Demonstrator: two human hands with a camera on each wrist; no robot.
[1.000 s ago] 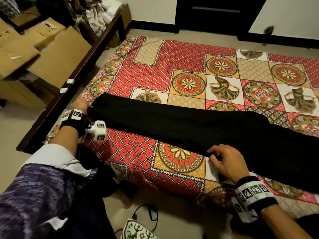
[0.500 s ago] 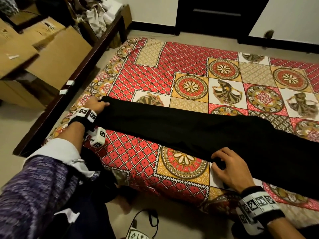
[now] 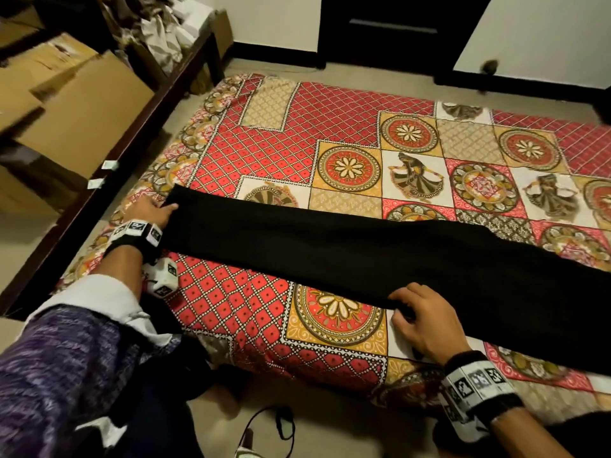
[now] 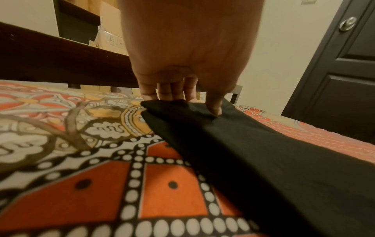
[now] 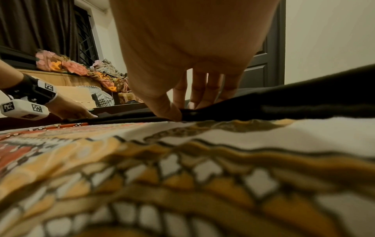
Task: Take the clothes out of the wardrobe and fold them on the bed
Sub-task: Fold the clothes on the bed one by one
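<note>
The black garment (image 3: 347,249) lay stretched flat across the bed (image 3: 297,133), a long dark band running from the bed's left edge toward the right, over the red and yellow patterned bedsheet (image 3: 231,292). At its narrow left end the left hand (image 3: 147,211) had a grip on the cloth: in the left wrist view the thumb (image 4: 214,104) pressed down on top of the fabric while the other fingers (image 4: 172,89) went beneath the folded edge, pinching it. Farther along, at the near edge of the garment, the right hand (image 3: 420,322) also gripped the cloth; the right wrist view showed its thumb (image 5: 168,109) and curled fingers closed on the dark edge, lifting it slightly off the sheet. Both wrists wore black bands with white printed markers, and a small white marker cube (image 3: 163,276) hung by the left wrist. The left arm wore a purple patterned sleeve (image 3: 62,368) with a white cuff. Beside the bed on the left ran a dark wooden frame (image 3: 109,180), with cardboard boxes (image 3: 86,110) behind it. A dark door (image 3: 393,24) stood in the far wall, and a black cable (image 3: 284,424) lay on the floor near the bed.
</note>
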